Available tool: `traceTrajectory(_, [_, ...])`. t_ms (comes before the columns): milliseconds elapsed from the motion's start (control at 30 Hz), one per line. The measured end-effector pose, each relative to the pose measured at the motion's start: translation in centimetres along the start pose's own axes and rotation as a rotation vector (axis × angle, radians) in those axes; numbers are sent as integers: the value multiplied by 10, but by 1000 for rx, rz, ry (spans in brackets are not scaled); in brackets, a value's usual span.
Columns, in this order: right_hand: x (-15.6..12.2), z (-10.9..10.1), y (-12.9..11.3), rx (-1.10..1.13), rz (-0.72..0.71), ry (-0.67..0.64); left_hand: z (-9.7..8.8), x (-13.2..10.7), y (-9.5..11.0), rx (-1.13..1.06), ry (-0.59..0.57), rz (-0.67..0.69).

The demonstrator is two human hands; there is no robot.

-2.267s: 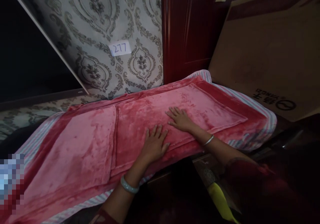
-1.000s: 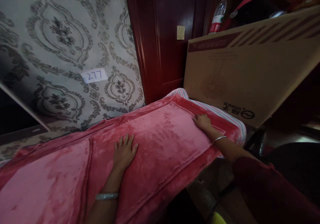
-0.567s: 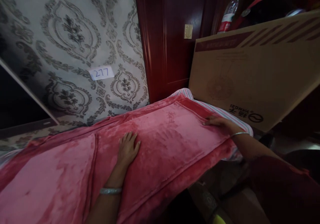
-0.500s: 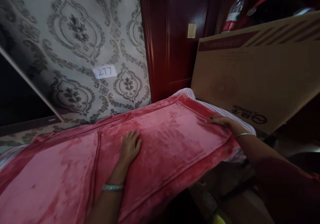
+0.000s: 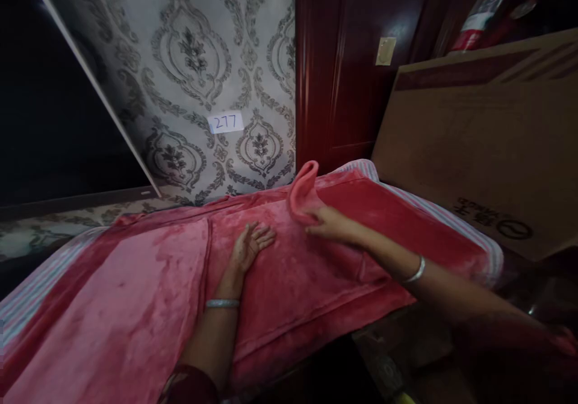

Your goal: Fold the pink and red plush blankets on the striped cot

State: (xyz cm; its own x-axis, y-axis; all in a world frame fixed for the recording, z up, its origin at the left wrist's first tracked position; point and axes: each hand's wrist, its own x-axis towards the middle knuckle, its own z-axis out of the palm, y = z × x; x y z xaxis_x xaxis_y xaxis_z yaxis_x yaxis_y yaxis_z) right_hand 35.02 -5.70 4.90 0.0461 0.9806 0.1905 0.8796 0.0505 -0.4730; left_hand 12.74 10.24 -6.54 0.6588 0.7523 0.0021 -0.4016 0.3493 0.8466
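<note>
A pink-red plush blanket point(image 5: 289, 289) lies spread in folded layers over a striped cloth point(image 5: 58, 277). My right hand point(image 5: 334, 223) is closed on the blanket's right end, which is lifted and bent over toward the left in an upright curl. Under that raised end, a darker red layer of the blanket shows. My left hand point(image 5: 253, 244) rests on the middle of the blanket, palm turned up and fingers apart, holding nothing. Another folded layer forms an edge just left of my left wrist.
Behind the blanket stands a patterned wall with a paper label point(image 5: 226, 122) and a dark red door point(image 5: 338, 61). A large cardboard box point(image 5: 474, 133) stands at the right, with a plastic bottle point(image 5: 481, 21) behind its top edge. A dark screen point(image 5: 58, 109) is at the left.
My right hand has moved left, lifting and folding over the blanket's right end. My left hand has turned from palm down to palm up. The view has shifted left.
</note>
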Motion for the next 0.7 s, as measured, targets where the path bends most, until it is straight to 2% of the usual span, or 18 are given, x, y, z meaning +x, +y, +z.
traceTrajectory(67, [-13,30,-28,-86,-1,-126,0,0,1,-68,6,-30])
traceTrajectory(133, [-30,54,-43,-120,7,-212,1,1,1,-96,7,-33])
traceTrajectory(267, [-65,79,-45,-79,-26,-170,2,2,-5,-64,-7,14])
traceTrajectory(433, [-106,94,-32,-149,23,-136,2,3,-15,42,68,88])
traceTrajectory(533, [-123,100,-30,-220,32,-65,9,10,-21,154,160,117])
traceTrajectory(633, [-125,94,-36,-224,38,-45,21,28,-21,325,318,148])
traceTrajectory(700, [-120,82,-43,-216,39,-23,30,45,-13,399,379,189])
